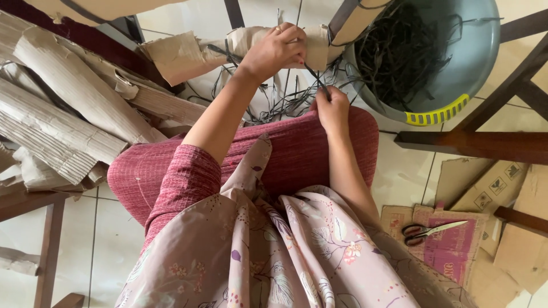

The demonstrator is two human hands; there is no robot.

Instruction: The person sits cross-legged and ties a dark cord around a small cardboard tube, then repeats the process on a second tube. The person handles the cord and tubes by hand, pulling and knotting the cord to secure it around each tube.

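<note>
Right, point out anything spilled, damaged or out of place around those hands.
Dark thin strips lie scattered on the tiled floor beside the grey round basin holding more. Torn corrugated cardboard sheets are heaped untidily. Black-handled scissors lie on flattened cardboard.

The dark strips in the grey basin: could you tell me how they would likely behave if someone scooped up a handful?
The strips look thin and curl loosely, so they would probably flop. They lie tangled, so a handful may drag others out of the basin. They seem light for their bulk. The one the right hand pinches bends easily.
</note>
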